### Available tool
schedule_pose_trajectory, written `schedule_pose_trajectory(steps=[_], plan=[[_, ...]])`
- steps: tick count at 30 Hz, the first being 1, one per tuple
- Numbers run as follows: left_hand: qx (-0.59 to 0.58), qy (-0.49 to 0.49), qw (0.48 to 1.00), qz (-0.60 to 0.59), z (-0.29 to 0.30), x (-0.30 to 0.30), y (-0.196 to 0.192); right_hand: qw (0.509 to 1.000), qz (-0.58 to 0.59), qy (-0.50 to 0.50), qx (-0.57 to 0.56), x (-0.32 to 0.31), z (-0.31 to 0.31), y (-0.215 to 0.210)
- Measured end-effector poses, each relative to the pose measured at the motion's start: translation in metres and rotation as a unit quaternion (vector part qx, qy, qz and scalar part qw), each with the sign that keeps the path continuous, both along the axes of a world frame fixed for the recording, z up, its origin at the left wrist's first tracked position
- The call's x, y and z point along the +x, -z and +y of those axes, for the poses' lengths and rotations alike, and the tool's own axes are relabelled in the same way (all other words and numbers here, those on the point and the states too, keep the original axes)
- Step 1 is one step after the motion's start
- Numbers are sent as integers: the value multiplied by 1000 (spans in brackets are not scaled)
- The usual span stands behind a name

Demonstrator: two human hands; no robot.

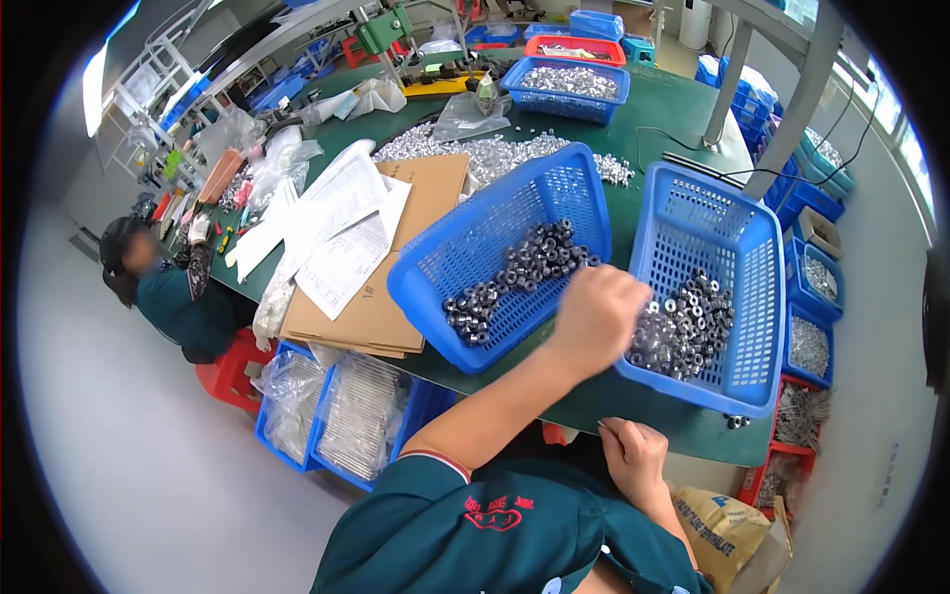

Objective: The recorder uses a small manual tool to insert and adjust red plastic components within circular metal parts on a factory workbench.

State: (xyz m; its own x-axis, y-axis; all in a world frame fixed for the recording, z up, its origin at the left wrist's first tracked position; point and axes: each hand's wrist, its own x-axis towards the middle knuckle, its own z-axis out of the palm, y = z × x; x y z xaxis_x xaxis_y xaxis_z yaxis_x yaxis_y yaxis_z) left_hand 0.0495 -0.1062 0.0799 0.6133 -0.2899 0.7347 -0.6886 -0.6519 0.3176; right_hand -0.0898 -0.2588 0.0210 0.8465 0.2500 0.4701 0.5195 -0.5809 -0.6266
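My left hand point(597, 319) reaches over the rims between two blue plastic baskets. Its fingers are curled closed; whatever they hold is hidden. The left basket point(421, 300) lies tilted, with dark metal ring-shaped parts point(524, 265) in a band across its bottom. In the right basket point(757, 297), similar metal rings point(708, 322) lie heaped at the near left. Beside my left hand, part of that heap looks smeared and glassy. My right hand point(638, 457) is closed low by the table's front edge, with a tiny bit at its fingertips that is too small to name.
Cardboard sheets point(435, 198) with papers point(341, 247) lie left of the baskets on the green table point(653, 119). Loose shiny parts point(495, 153) spread behind, near another full blue basket point(564, 99). A co-worker point(178, 297) sits at left. Stacked bins point(811, 342) line the right.
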Motion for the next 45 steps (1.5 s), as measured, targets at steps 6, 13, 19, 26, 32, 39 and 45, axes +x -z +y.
schedule_pose_trajectory(steps=[6, 13, 19, 26, 32, 39, 45], plan=[[135, -322, 927, 136, 89, 12, 43, 998, 37, -24, 54, -4, 2, 5], [191, -330, 892, 243, 104, 23, 60, 996, 35, -32, 77, -3, 5, 4], [119, -251, 931, 235, 94, 17, 65, 994, 67, -28, 76, -7, 4, 2], [62, -197, 950, 234, 98, -5, 69, 994, 64, -23, 83, -8, 5, 5], [-247, -78, 922, 287, 95, -22, 57, 995, 55, -23, 76, -4, 8, 5], [-454, 186, 750, 442, 88, -85, 35, 990, 69, -48, 117, 8, 16, -21], [-441, 218, 737, 464, 81, -110, 40, 985, 57, -71, 143, 14, 29, -38]])
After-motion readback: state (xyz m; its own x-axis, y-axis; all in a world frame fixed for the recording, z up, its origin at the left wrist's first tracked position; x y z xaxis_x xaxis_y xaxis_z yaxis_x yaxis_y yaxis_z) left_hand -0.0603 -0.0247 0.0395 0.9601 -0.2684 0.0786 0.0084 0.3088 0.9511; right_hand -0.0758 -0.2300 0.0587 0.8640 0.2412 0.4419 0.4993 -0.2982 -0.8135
